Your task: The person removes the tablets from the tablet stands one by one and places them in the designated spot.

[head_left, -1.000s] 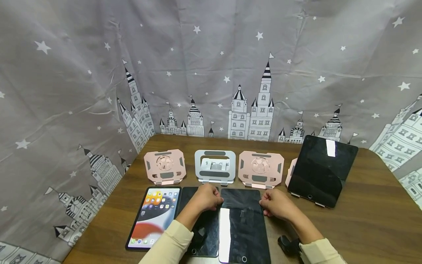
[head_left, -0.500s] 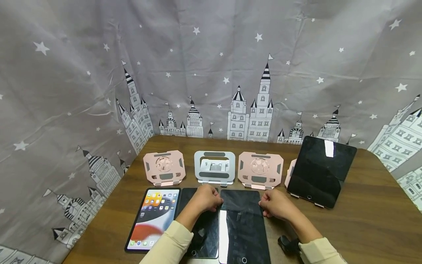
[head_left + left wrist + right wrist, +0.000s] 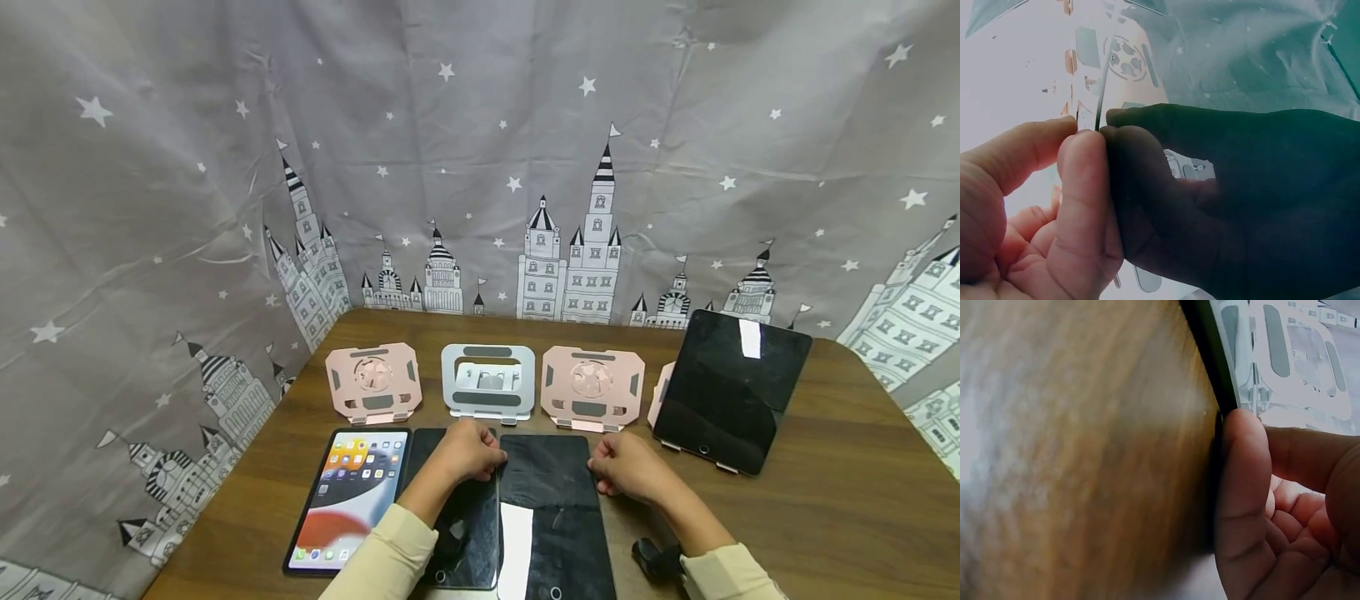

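A black tablet (image 3: 558, 533) with a round home button lies in front of me in the head view, a white glare strip on its screen. My left hand (image 3: 467, 450) pinches its upper left edge with the fingertips. At the upper right edge my right hand (image 3: 626, 467) pinches it between thumb and finger; the right wrist view shows the thin dark edge (image 3: 1213, 356) rising from those fingertips. In the left wrist view the glossy screen (image 3: 1260, 187) mirrors the left hand. A second black tablet (image 3: 472, 533) lies partly hidden under the left forearm.
A lit tablet (image 3: 348, 500) lies at the left. Behind stand a pink stand (image 3: 345, 392), a grey-blue stand (image 3: 489, 406) and another pink stand (image 3: 555, 400). At the right, a black tablet (image 3: 727, 400) leans on a stand. Everything is on a wooden table (image 3: 862, 500).
The glare strip on the held tablet has slid down the screen and its top edge shows slightly lower. Both hands keep their grip in nearly the same place.
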Action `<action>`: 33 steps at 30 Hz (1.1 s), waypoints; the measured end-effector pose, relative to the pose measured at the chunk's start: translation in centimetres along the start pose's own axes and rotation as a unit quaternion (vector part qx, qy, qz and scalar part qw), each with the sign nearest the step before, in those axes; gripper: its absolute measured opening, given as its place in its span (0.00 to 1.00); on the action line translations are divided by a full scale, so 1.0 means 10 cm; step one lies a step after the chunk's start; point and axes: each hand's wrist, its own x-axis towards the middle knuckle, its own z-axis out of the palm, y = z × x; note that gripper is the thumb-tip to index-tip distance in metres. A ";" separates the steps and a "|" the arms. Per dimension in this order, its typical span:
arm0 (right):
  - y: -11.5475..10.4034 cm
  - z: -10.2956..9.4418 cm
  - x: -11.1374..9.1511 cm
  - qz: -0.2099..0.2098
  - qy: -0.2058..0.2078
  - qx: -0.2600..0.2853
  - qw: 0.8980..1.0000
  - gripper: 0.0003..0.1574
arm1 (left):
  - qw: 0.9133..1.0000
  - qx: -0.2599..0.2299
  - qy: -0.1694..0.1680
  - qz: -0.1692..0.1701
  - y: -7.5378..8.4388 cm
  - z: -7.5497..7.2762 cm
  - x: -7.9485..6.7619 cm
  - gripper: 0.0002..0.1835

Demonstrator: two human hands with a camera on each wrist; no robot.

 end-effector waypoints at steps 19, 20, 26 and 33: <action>0.04 -0.02 -0.02 -0.005 -0.045 0.067 0.997 0.07 | 1.000 -0.011 0.001 0.002 0.00 0.00 -0.03 0.09; 0.04 -0.02 -0.02 -0.005 -0.047 0.070 0.996 0.07 | 1.000 -0.011 0.000 0.002 0.00 0.00 -0.03 0.09; 0.06 -0.03 -0.03 -0.009 -0.062 0.085 0.994 0.06 | 1.000 -0.009 -0.002 0.005 0.00 -0.01 -0.03 0.08; 0.06 0.01 -0.08 -0.005 -0.060 0.085 0.995 0.08 | 1.000 0.005 -0.001 0.001 0.01 -0.01 -0.02 0.09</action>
